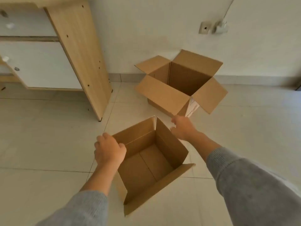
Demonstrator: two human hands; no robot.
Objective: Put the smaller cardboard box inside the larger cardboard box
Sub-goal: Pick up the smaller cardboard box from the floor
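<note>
The smaller cardboard box [146, 162] is right in front of me, open at the top with its flaps up and nothing inside. My left hand [109, 150] is closed over the rim at its left corner. My right hand [182, 128] is at the outer side of the box's right flap with fingers spread; whether it touches the flap is unclear. The larger cardboard box [180, 84] stands on the floor beyond, close to the wall, its flaps folded outward and its inside bare.
A wooden cabinet [78, 51] with white drawer fronts stands at the left, its side panel reaching down to the tiled floor [48, 136]. The wall behind carries a socket and a plug [219, 27] at the upper right.
</note>
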